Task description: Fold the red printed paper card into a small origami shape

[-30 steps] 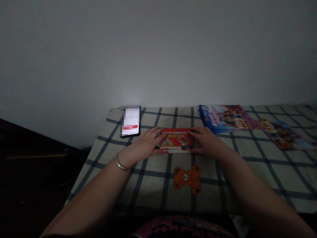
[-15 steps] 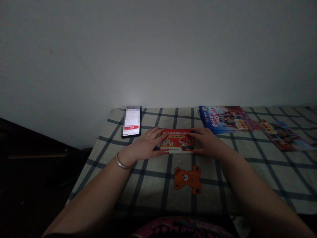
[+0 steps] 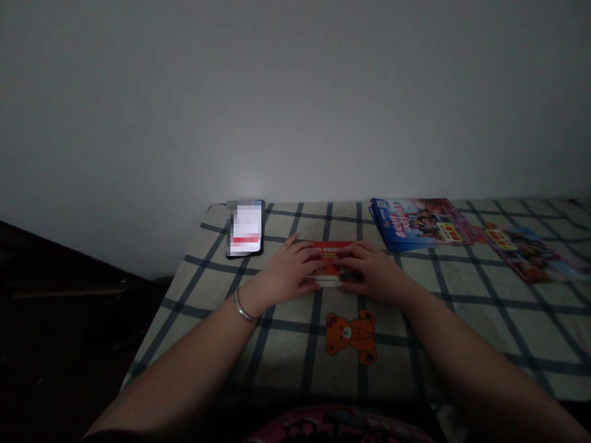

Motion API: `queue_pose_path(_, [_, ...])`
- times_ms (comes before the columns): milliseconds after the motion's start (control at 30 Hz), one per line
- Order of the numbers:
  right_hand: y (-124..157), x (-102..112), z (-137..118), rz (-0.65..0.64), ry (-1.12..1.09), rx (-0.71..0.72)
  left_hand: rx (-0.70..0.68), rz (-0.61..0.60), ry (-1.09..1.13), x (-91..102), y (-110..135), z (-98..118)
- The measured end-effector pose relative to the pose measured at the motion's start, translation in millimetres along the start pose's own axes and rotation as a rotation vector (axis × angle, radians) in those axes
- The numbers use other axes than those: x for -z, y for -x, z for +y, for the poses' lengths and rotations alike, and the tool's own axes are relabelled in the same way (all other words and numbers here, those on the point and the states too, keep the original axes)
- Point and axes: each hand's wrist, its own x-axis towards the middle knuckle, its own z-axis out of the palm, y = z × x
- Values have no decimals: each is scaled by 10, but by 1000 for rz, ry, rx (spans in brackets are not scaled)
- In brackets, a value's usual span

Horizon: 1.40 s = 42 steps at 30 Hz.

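A red folded leaflet (image 3: 330,271) with printed lettering lies flat on the checked tablecloth (image 3: 281,335). My left hand (image 3: 294,267) rests over its left part, fingers stretched out and apart. Across its right part lies my right hand (image 3: 369,271), its fingers also spread flat. Only the middle strip of the leaflet shows between my fingertips; its two ends are covered. A silver bracelet (image 3: 243,306) circles my left wrist. Just below the leaflet, an orange bear picture (image 3: 351,336) shows on the cloth.
A phone (image 3: 247,227) with its screen lit stands or lies at the back left, near the wall (image 3: 295,104). At the back right is a stack of blue and pink flyers (image 3: 415,223), with another flyer (image 3: 530,252) beside it. The table's left edge drops to a dark area.
Both hands have slid inward over the leaflet, the left one rightward and the right one leftward, covering more of it. The leaflet has stayed in about the same place.
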Motion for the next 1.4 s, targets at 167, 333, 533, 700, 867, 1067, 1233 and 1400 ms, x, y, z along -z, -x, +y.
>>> queue_pose_path(167, [-50, -17, -124, -33, -35, 82, -13, 58, -103, -2, -64, 126])
queue_pose_path(333, [-81, -9, -237, -22, 59, 38, -49, 135, -155, -17, -120, 234])
queue_pose_path(533, [-124, -58, -258, -4, 181, 1, -55, 210, -147, -70, -147, 247])
queue_pose_path(700, [-139, -99, -251, 74, 200, -74, -10, 249, -136, -119, -165, 201])
queue_pose_path(867, [-140, -79, -276, 233, 177, -39, 43, 322, -154, -106, -168, 215])
queue_pose_path(1067, [-125, -78, -294, 283, 164, -59, 35, 383, -156, -71, -173, 262])
queue_pose_path(1233, [-146, -94, -298, 302, 106, -37, 29, 465, -108, -94, -177, 267])
queue_pose_path(1400, [-168, -98, -321, 288, 74, -41, 32, 469, -94, -105, -178, 266])
